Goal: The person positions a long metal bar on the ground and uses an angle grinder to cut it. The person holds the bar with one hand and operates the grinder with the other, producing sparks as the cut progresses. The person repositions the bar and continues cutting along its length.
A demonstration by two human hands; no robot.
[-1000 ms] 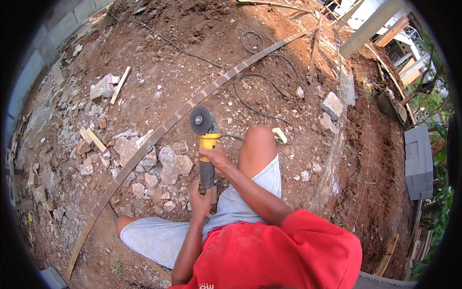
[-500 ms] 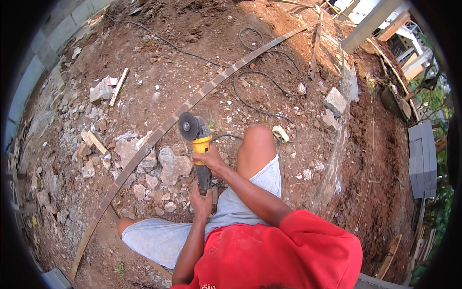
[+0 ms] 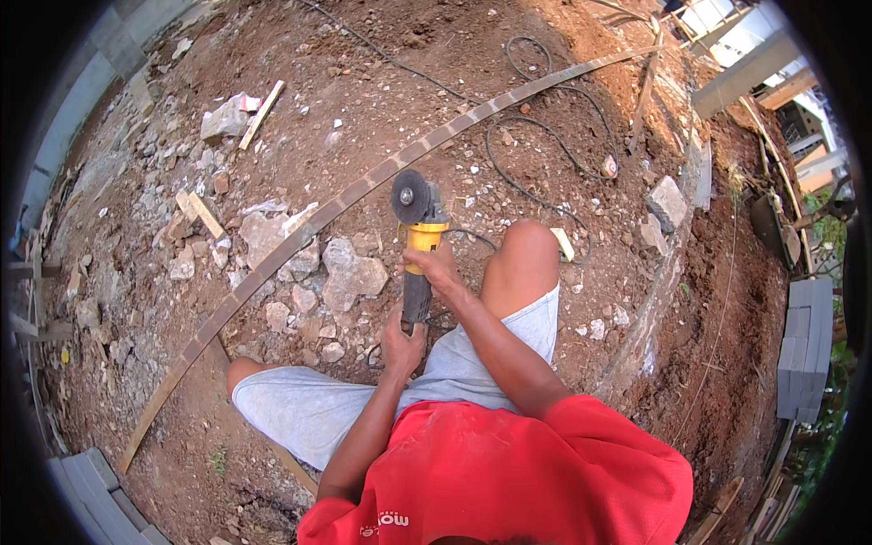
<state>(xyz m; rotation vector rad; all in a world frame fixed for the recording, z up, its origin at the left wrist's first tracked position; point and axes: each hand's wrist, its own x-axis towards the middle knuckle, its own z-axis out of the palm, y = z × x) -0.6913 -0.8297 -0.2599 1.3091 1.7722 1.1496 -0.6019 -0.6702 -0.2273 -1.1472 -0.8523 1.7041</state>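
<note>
A yellow and black angle grinder (image 3: 423, 238) with a dark round disc (image 3: 411, 195) is held out between my knees. My right hand (image 3: 434, 267) wraps around its yellow body just behind the head. Farther back, my left hand (image 3: 401, 349) grips the rear end of the black handle. The disc faces up and stands close to a long, narrow wooden strip (image 3: 350, 193) marked with dark and light bands. In this view I cannot tell whether disc and strip touch.
Broken concrete lumps (image 3: 352, 274) lie left of the grinder, partly along the strip. A black cable (image 3: 536, 195) loops over the reddish soil. Grey blocks (image 3: 805, 350) are stacked at the far right, more blocks (image 3: 95, 486) at lower left. A wood offcut (image 3: 262, 115) lies beyond the strip.
The whole view has shifted, so the ground appears higher and farther right. Against the rubble, the grinder sits slightly farther right. Both hands keep their hold on it.
</note>
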